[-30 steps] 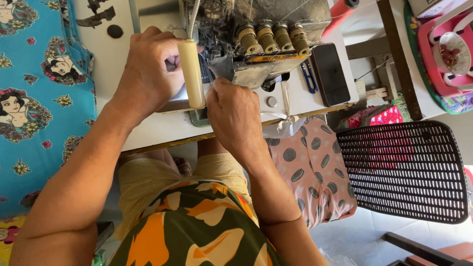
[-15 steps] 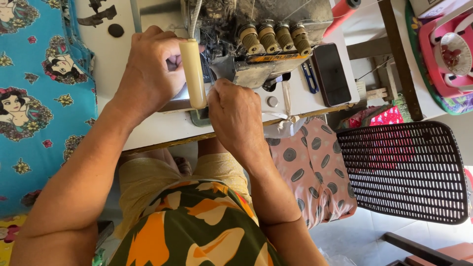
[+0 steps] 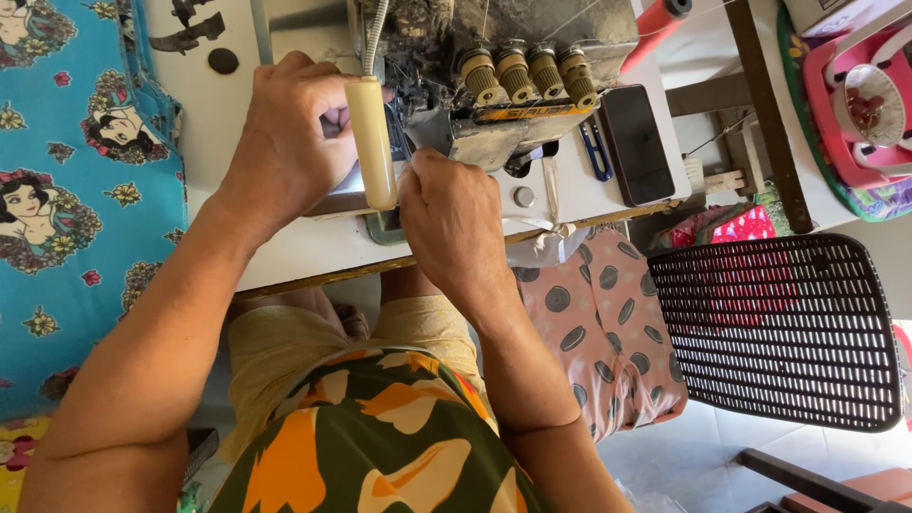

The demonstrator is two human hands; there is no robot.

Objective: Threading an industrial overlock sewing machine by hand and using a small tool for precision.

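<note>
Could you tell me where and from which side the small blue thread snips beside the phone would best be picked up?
Probably by the looped blue handle end of the thread snips, coming from above with the right hand. They lie flat on the white table, with the phone close on one side.

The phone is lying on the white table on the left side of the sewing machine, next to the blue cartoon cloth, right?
Not quite. The head view shows the dark phone lying on the white table on the right side of the sewing machine, beside the small blue snips. The blue cartoon cloth hangs far over on the left, away from the phone.
</note>
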